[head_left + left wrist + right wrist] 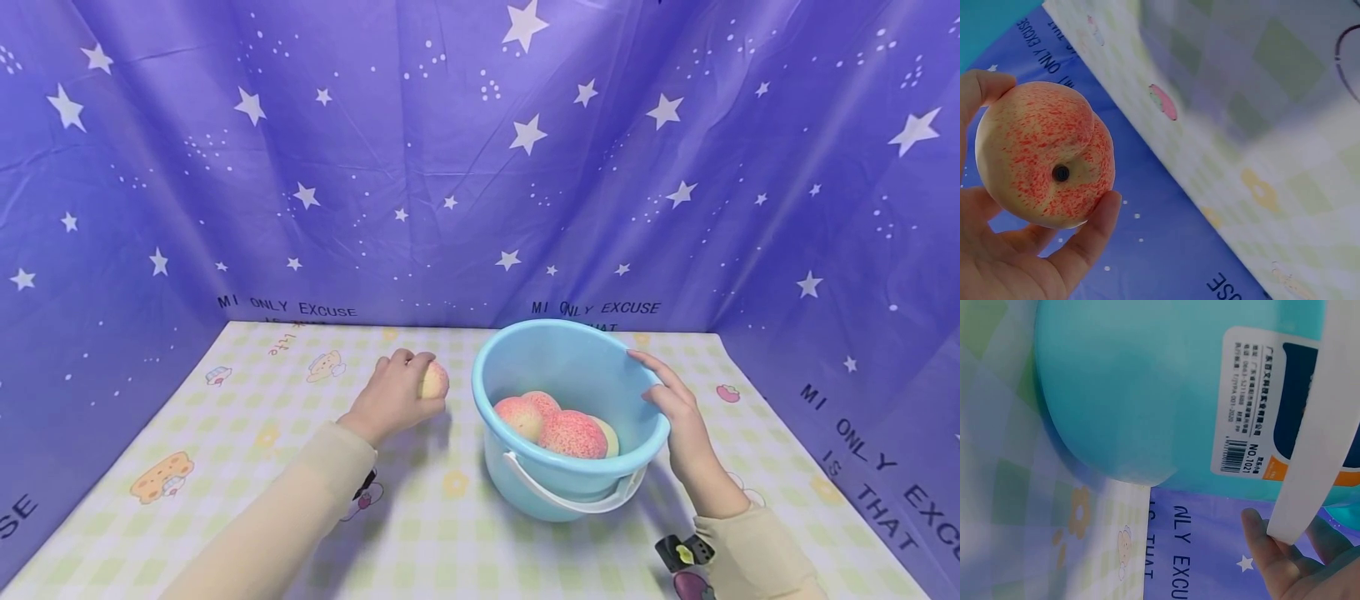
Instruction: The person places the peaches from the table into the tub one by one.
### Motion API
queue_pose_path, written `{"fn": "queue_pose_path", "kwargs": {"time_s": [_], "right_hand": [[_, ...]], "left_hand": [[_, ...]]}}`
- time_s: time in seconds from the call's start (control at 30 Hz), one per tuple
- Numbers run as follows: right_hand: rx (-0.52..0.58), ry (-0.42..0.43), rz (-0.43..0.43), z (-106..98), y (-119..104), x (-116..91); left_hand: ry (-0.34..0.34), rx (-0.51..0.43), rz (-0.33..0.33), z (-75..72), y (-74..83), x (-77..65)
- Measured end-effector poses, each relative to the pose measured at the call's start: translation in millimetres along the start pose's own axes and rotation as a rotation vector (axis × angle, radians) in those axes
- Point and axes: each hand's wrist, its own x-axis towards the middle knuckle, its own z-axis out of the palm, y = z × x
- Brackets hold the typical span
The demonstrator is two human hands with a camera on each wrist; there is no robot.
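Note:
My left hand (393, 392) grips a peach (434, 382) above the table, left of the bucket. In the left wrist view this peach (1041, 153) is pale yellow with red speckles and a dark spot in its hollow; thumb and fingers curl round it. My right hand (678, 421) holds the right rim of a light blue bucket (570, 492), some fingertips reaching over the edge. Inside the bucket lie several peaches (573, 435), red and yellowish. In the right wrist view, my right hand (1297, 569) is partly hidden behind the white bucket handle (1322, 425).
The bucket stands on a table with a green-and-white checked cloth (247, 433) printed with small cartoons. A purple curtain with white stars (420, 167) encloses the back and sides. A printed label (1244, 406) is stuck on the bucket's wall.

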Motion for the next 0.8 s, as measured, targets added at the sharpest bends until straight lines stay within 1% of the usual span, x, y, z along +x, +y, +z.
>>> {"fn": "queue_pose_path", "kwargs": {"time_s": [0.1, 0.3, 0.63, 0.8], "right_hand": [[0.005, -0.001, 0.001, 0, 0, 0], [0.005, -0.001, 0.003, 0, 0, 0], [-0.008, -0.003, 0.015, 0, -1, -2], [0.0, -0.004, 0.007, 0, 0, -1]], "left_hand": [[0.015, -0.002, 0.011, -3.5, 2.8, 0.5], [0.02, 0.0, 0.021, -10.1, 6.1, -0.1], [0.087, 0.005, 0.074, -28.3, 12.2, -3.3], [0.095, 0.004, 0.089, -34.2, 18.0, -5.5]]}}
